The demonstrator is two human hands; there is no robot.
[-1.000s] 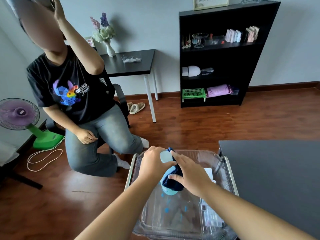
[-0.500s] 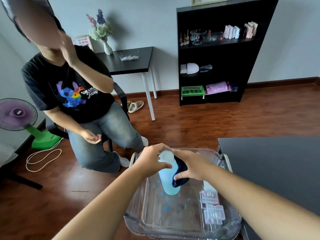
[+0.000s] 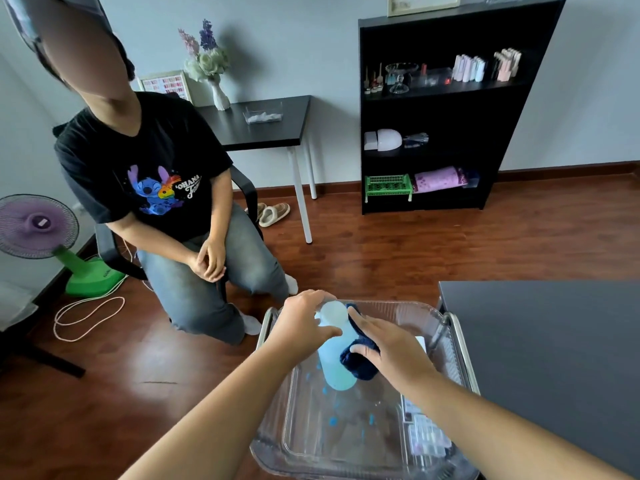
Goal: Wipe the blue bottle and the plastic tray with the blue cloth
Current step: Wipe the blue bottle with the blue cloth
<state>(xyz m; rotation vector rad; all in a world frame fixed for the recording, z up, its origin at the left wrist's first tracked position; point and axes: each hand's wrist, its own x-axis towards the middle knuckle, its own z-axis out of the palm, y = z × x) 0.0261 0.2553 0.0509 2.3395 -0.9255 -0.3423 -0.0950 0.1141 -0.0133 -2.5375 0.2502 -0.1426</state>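
1. While the left hand grips the upper part of the pale blue plastic bottle, the right hand curls round the dark blue cloth, pressing it against the bottle's side.
2. The bottle is inside the clear plastic tray, above small blue flecks.
3. Small packets show at the tray's right; their print is unreadable.
4. A seated person's black T-shirt reads "OHANA".

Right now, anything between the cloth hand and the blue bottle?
Nothing visible. The right hand holds the blue cloth directly against the blue bottle; the left hand grips it near the top.
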